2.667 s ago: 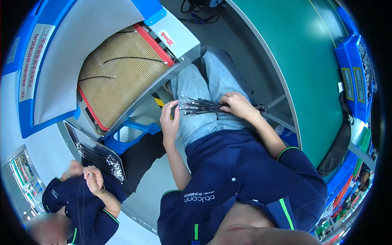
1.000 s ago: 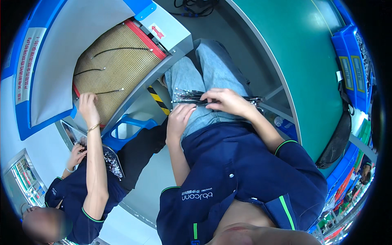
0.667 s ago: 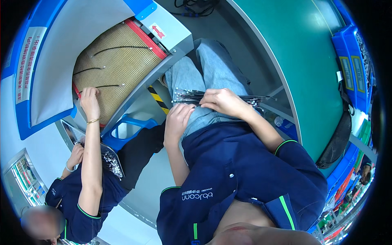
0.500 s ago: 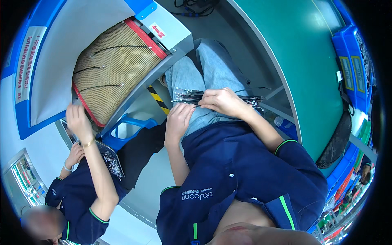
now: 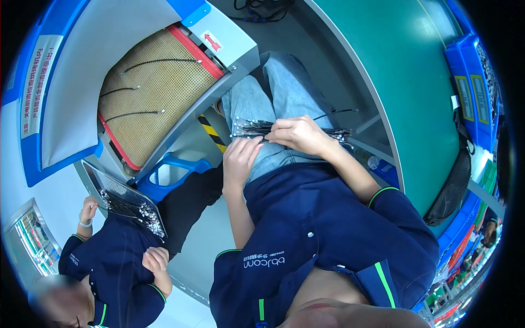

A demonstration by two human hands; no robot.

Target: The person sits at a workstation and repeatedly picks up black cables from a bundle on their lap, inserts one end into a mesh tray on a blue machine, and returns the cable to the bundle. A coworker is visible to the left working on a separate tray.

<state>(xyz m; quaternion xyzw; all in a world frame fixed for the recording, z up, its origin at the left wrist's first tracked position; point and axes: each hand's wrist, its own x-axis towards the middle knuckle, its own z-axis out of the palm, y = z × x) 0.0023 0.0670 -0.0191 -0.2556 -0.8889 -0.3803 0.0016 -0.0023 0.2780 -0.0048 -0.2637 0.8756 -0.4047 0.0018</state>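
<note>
A bundle of thin black cables (image 5: 254, 129) with small silvery connector ends lies across my lap, in what looks like a clear tray. My left hand (image 5: 240, 158) is at the near edge of the bundle, thumb and fingertips pinched on the end of one black cable (image 5: 339, 111). Just to the right, my right hand (image 5: 301, 134) is closed on that same cable, whose free end sticks out to the right above the bundle. My fingertips almost meet, and the small part between them is mostly hidden.
At the left a machine's mesh conveyor belt (image 5: 158, 82) carries several black cables. A co-worker (image 5: 115, 268) sits beside me with a tray (image 5: 128, 199) of cables. A blue stool (image 5: 169, 175) stands between us. To the right are a green table (image 5: 421, 109) and blue bins (image 5: 470, 82).
My hands have barely moved; the cable's free end has shifted slightly up and left. The co-worker's raised arm has drawn back from the belt, uncovering the tray.
</note>
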